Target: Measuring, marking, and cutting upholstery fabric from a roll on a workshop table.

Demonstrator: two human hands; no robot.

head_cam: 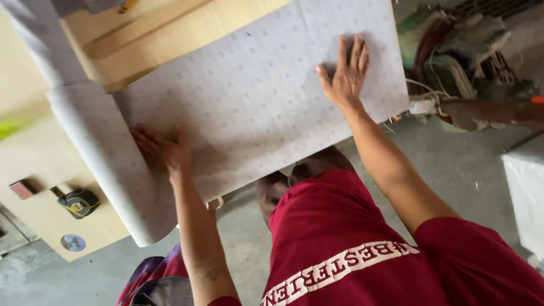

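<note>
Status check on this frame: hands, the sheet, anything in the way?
Left hand flat on patterned sheet, beside its roll. Right hand flat, fingers spread, near far edge. Tape measure lies clear on the board.

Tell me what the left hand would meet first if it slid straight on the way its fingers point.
Likely the rolled-up part of the patterned sheet, lying just beyond the left hand's fingertips.

Two hands, left (158,148) and right (345,73); one patterned sheet roll (107,164); one tape measure (79,203); one wooden board (170,39).
</note>
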